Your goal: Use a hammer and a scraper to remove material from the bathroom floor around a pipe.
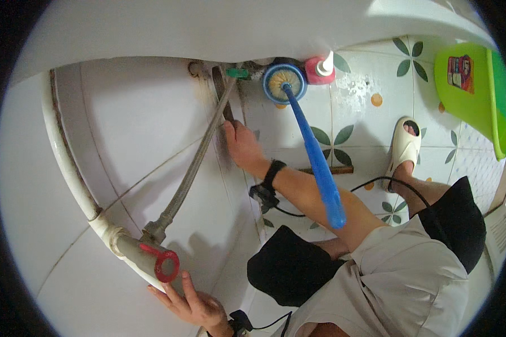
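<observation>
Apparently crouching to the right of the red handle (158, 255), in a pale shirt (410, 269) and black shorts (292, 261), seemingly for bringing 2 arms down to pipe level. Spreading the left hand (195, 306) wide just beside the red handle, on its near side, and holding nothing that shows. Placing those fingers by the white pipe (62, 149), perhaps for steadying; cannot tell whether touching.

Seeing the red handle sitting on a metal valve (136, 262), likely for easy turning by hand. Also seeing a braided hose (195, 162) running from that valve, beyond the red handle and rightward, up to a green fitting (237, 73).

Reaching the right hand (244, 147) well beyond the red handle, to its right, and curling the fingers narrow at the near end of a dark strip (221, 92). Cannot tell whether gripping that strip or only covering its end.

Farther beyond the red handle, rightward, seeing a blue brush (316, 154) standing in a blue cup (266, 83), presumably for keeping the bristles off the floor. Just right of that cup, seeing a pink pump bottle (321, 80) standing. Far right of the red handle, seeing a green tub (466, 106), well apart from both hands.
</observation>
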`<action>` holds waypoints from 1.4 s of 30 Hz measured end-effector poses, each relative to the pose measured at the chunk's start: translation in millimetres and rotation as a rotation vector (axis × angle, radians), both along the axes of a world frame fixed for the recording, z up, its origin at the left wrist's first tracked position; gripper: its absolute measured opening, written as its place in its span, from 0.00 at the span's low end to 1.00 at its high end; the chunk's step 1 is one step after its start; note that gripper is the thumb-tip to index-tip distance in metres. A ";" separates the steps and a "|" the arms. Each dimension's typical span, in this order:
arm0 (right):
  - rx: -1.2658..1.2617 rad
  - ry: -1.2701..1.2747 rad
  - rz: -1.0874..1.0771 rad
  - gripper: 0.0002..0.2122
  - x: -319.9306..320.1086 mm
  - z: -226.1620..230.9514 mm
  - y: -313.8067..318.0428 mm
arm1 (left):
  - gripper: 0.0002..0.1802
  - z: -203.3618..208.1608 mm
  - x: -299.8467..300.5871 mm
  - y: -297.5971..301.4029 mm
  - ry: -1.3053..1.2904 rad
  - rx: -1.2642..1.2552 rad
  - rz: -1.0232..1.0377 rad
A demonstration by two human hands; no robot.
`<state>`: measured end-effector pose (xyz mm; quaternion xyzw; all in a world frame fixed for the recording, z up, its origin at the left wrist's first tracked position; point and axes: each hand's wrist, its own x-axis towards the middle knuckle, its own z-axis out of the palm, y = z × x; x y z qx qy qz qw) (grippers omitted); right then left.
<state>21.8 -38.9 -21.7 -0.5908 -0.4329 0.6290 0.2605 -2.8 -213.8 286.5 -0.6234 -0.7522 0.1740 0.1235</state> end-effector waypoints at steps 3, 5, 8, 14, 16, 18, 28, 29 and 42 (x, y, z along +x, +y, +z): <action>-0.149 0.075 0.005 0.21 10.4 -10.1 24.5 | 0.22 1.0 -0.3 1.9 0.028 -0.006 -0.014; -0.314 0.145 0.065 0.21 16.0 -8.7 26.0 | 0.25 2.9 -1.1 -0.5 0.074 -0.029 0.005; -0.043 0.043 0.093 0.22 4.1 -2.7 20.6 | 0.22 0.2 -2.3 3.0 0.086 -0.026 -0.024; -0.217 0.118 -0.042 0.22 -12.0 -28.6 16.0 | 0.22 0.2 0.1 3.9 0.062 -0.011 -0.030; -0.115 0.144 -0.053 0.22 -8.5 -10.4 2.5 | 0.20 5.8 -1.1 0.2 0.063 -0.048 -0.023; -0.097 0.097 -0.038 0.21 -10.9 -13.4 0.4 | 0.22 1.7 -1.7 1.7 0.050 -0.036 -0.003; 0.001 -0.027 0.115 0.21 -0.1 -28.0 25.1 | 0.19 2.9 3.8 3.1 0.006 -0.005 -0.011; 0.006 -0.021 0.110 0.21 4.1 -30.4 19.5 | 0.19 5.1 5.7 4.7 0.012 -0.001 -0.016; -0.112 0.166 0.080 0.16 5.1 -34.4 2.0 | 0.24 3.7 8.2 1.2 0.030 -0.042 0.035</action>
